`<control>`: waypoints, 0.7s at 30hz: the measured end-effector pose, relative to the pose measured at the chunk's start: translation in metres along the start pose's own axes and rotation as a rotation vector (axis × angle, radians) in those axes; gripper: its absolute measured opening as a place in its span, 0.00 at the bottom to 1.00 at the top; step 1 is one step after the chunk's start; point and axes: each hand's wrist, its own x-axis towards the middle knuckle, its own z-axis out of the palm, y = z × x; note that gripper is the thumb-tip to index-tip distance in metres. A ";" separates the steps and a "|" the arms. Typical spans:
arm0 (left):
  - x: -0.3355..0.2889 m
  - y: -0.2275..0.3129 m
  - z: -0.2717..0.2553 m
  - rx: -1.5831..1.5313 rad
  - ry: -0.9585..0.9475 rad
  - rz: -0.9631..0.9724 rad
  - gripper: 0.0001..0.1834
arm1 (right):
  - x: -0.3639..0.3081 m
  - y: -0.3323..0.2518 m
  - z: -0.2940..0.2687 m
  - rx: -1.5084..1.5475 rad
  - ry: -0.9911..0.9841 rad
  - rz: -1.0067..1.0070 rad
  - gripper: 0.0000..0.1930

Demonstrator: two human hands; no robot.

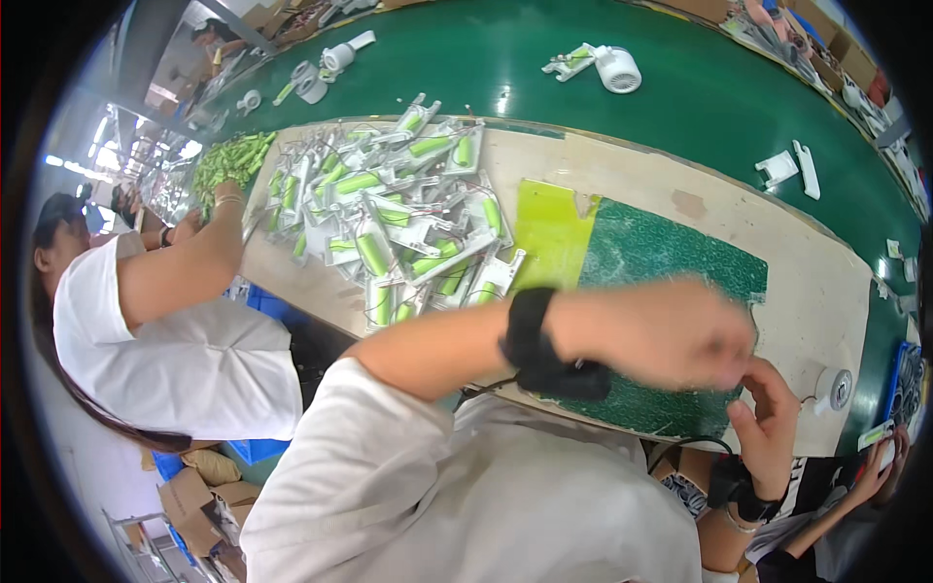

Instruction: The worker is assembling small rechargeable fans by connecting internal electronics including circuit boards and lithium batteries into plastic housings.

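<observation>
My left hand [671,330] reaches across to the right, over a dark green textured mat [671,243]. Motion smears it and its fingertips are hidden, so I cannot tell whether it holds anything. Close by, at the mat's right edge, my right hand [768,423] has its thumb and fingers curved but apart, with nothing visible between them. A small round white part with a metallic centre [836,389] sits to its right on the pale board [807,321]. Left of the mat lies a yellow-green sheet [549,228].
White plastic housings with green cylindrical cells and thin wires form a large heap [389,209] at left. Beyond runs a green table surface [486,58] bearing a white fan-like part [618,70] and white plastic pieces [777,169]. A co-worker [185,330] at left handles green cells [233,160].
</observation>
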 end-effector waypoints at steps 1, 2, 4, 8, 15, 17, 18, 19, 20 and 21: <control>-0.020 0.002 0.010 0.093 -0.100 -0.006 0.13 | 0.001 0.000 0.003 -0.083 -0.038 -0.017 0.18; -0.038 0.004 0.015 0.183 -0.064 -0.056 0.14 | 0.001 -0.001 0.006 -0.118 -0.051 -0.019 0.19; -0.064 0.008 0.010 0.388 0.082 -0.097 0.17 | -0.005 -0.001 0.005 -0.097 -0.043 -0.003 0.19; -0.108 0.010 -0.050 1.135 0.585 -0.539 0.18 | -0.007 0.008 0.008 -0.056 -0.021 0.076 0.18; -0.096 0.024 -0.175 1.315 0.331 -0.618 0.14 | 0.029 -0.013 0.031 -0.226 -0.194 -0.093 0.17; -0.084 -0.004 -0.197 1.326 0.125 -0.584 0.17 | 0.032 -0.015 0.037 -0.222 -0.199 -0.146 0.18; -0.084 -0.020 -0.205 1.334 0.023 -0.620 0.19 | 0.030 -0.017 0.037 -0.217 -0.195 -0.158 0.18; -0.083 -0.029 -0.212 1.329 -0.095 -0.741 0.21 | 0.027 -0.018 0.036 -0.222 -0.208 -0.181 0.18; -0.081 -0.043 -0.215 1.309 -0.219 -0.855 0.24 | 0.024 -0.015 0.035 -0.228 -0.219 -0.192 0.18; -0.083 -0.052 -0.216 1.316 -0.230 -0.863 0.24 | 0.022 -0.010 0.035 -0.213 -0.218 -0.196 0.18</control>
